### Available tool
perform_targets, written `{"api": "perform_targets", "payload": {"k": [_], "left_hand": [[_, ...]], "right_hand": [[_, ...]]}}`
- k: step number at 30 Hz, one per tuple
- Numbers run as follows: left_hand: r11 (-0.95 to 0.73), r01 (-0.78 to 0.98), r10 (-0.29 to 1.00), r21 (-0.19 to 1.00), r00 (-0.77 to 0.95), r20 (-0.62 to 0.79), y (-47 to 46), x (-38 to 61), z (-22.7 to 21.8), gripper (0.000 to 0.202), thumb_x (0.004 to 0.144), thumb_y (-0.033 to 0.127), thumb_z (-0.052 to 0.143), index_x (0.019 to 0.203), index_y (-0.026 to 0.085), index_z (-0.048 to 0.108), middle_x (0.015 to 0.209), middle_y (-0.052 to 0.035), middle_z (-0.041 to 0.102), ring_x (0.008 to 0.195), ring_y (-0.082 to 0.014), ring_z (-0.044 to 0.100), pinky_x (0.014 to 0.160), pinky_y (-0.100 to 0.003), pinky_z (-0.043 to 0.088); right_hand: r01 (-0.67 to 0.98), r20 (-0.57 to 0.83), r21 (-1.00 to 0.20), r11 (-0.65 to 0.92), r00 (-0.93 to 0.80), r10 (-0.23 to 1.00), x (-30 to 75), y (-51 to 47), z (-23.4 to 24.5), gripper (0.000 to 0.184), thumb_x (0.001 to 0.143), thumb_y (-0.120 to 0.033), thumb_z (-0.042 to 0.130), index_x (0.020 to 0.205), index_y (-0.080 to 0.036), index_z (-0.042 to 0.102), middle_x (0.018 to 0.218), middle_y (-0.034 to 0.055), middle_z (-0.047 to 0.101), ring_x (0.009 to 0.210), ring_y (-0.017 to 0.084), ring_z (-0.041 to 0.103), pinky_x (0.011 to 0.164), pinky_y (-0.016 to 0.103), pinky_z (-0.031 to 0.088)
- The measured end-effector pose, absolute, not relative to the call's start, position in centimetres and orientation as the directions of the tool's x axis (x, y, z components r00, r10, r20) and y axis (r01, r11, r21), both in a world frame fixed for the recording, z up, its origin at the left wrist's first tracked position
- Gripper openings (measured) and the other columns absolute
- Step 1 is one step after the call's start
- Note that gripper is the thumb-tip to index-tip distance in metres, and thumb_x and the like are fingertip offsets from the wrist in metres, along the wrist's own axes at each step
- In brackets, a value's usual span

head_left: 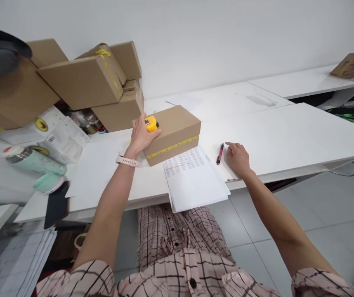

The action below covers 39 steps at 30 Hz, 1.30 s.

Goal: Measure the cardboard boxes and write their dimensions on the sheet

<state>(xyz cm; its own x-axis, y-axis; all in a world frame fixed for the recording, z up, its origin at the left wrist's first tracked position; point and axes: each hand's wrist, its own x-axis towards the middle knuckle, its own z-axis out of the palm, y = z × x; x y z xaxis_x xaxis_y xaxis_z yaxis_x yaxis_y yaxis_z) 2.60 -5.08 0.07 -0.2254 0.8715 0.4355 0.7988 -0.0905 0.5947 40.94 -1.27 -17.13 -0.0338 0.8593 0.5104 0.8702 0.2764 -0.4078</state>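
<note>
My left hand grips a small yellow tape measure and presses it against the left end of a closed cardboard box on the white table. A yellow tape line runs along the box's front side. My right hand rests on the table with loosely curled fingers and holds nothing. Its fingertips lie just right of a red and black pen. A stack of printed sheets lies between the hands and hangs over the table's near edge.
Several stacked cardboard boxes stand at the back left, with white cartons, a green bottle and a black phone nearby. At the far right another person's hand holds a box.
</note>
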Motion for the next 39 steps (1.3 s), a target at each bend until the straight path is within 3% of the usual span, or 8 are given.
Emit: {"api": "perform_targets", "payload": {"k": [5, 7, 11, 16, 23, 30, 35, 39], "left_hand": [[-0.193, 0.539, 0.888, 0.82, -0.258, 0.379, -5.3, 2.8, 0.2, 0.074, 0.074, 0.046, 0.08, 0.137, 0.021, 0.051, 0.123, -0.0143, 0.065, 0.119, -0.0335, 0.061, 0.102, -0.052, 0.048], [-0.212, 0.294, 0.942, 0.932, -0.192, 0.275, -6.3, 3.8, 0.9, 0.065, 0.079, 0.057, 0.073, 0.131, 0.021, 0.054, 0.119, -0.0125, 0.067, 0.108, -0.0293, 0.067, 0.084, -0.042, 0.056], [-0.184, 0.042, 0.977, 0.982, -0.106, 0.188, -7.4, 5.7, 2.2, 0.058, 0.077, 0.063, 0.072, 0.113, 0.02, 0.06, 0.111, -0.0105, 0.069, 0.098, -0.0267, 0.069, 0.059, -0.029, 0.053], [-0.158, 0.056, 0.975, 0.986, -0.15, 0.165, -7.5, 4.9, 2.5, 0.058, 0.074, 0.061, 0.076, 0.112, 0.02, 0.061, 0.111, -0.0096, 0.07, 0.097, -0.0249, 0.069, 0.056, -0.026, 0.053], [-0.137, 0.059, 0.95, 0.989, -0.275, 0.148, -8.3, -0.9, 2.7, 0.058, 0.068, 0.059, 0.081, 0.106, 0.018, 0.065, 0.099, -0.0073, 0.071, 0.086, -0.0218, 0.069, 0.055, -0.025, 0.053], [0.005, 0.199, 0.908, 0.98, -0.412, 0.078, -10.1, -10.4, 1.6, 0.058, 0.06, 0.061, 0.084, 0.093, 0.015, 0.07, 0.088, -0.0055, 0.071, 0.075, -0.0187, 0.064, 0.052, -0.023, 0.05], [0.093, 0.239, 0.906, 0.967, -0.424, 0.017, -11.6, -12.7, 1.3, 0.058, 0.057, 0.063, 0.087, 0.09, 0.018, 0.073, 0.091, -0.0083, 0.072, 0.077, -0.0219, 0.063, 0.051, -0.025, 0.052], [0.088, 0.245, 0.914, 0.965, -0.405, 0.02, -11.2, -12.2, 1.7, 0.052, 0.061, 0.061, 0.086, 0.09, 0.019, 0.073, 0.091, -0.0069, 0.073, 0.081, -0.0235, 0.065, 0.053, -0.026, 0.052]], "right_hand": [[0.641, 0.645, -0.65, 0.408, 0.182, 0.742, 38.3, -2.8, -11.1, 0.027, 0.093, -0.024, 0.044, 0.105, -0.021, 0.069, 0.11, 0.0154, 0.069, 0.106, 0.029, 0.063, 0.093, 0.047, 0.052], [0.341, 0.493, -0.831, 0.439, 0.088, 0.866, 35.6, -3.4, -6.9, 0.018, 0.094, -0.03, 0.052, 0.1, -0.023, 0.068, 0.11, 0.0116, 0.072, 0.107, 0.026, 0.065, 0.097, 0.044, 0.053], [-0.167, 0.095, -0.986, 0.029, -0.402, 0.911, 29.2, -3.3, 0.7, 0.027, 0.103, -0.038, 0.048, 0.11, -0.019, 0.066, 0.109, 0.0116, 0.075, 0.1, 0.02, 0.07, 0.098, 0.037, 0.055], [-0.126, -0.119, -0.965, -0.23, -0.573, 0.811, 24.1, -2.0, 3.6, 0.03, 0.105, -0.041, 0.048, 0.102, -0.017, 0.066, 0.082, 0.0085, 0.072, 0.076, 0.017, 0.068, 0.075, 0.03, 0.058], [-0.242, 0.082, -0.97, -0.015, -0.385, 0.919, 25.0, 3.4, 5.2, 0.019, 0.095, -0.019, 0.069, 0.078, -0.016, 0.062, 0.065, -0.0019, 0.053, 0.056, 0.007, 0.044, 0.054, 0.02, 0.04], [0.012, 0.053, -0.998, 0.054, -0.012, 0.998, 27.9, 10.9, 2.2, 0.026, 0.092, -0.01, 0.062, 0.07, -0.018, 0.052, 0.062, -0.0024, 0.047, 0.059, 0.009, 0.041, 0.059, 0.024, 0.036], [0.266, -0.011, -0.964, 0.025, -0.134, 0.991, 27.3, 10.0, -0.7, 0.016, 0.08, -0.03, 0.075, 0.084, -0.022, 0.061, 0.087, 0.0062, 0.066, 0.084, 0.02, 0.057, 0.077, 0.034, 0.048], [0.291, -0.052, -0.957, 0.02, -0.238, 0.97, 26.2, 8.5, -1.2, 0.022, 0.076, -0.04, 0.073, 0.093, -0.027, 0.067, 0.107, 0.0079, 0.074, 0.106, 0.03, 0.061, 0.088, 0.041, 0.051]]}}
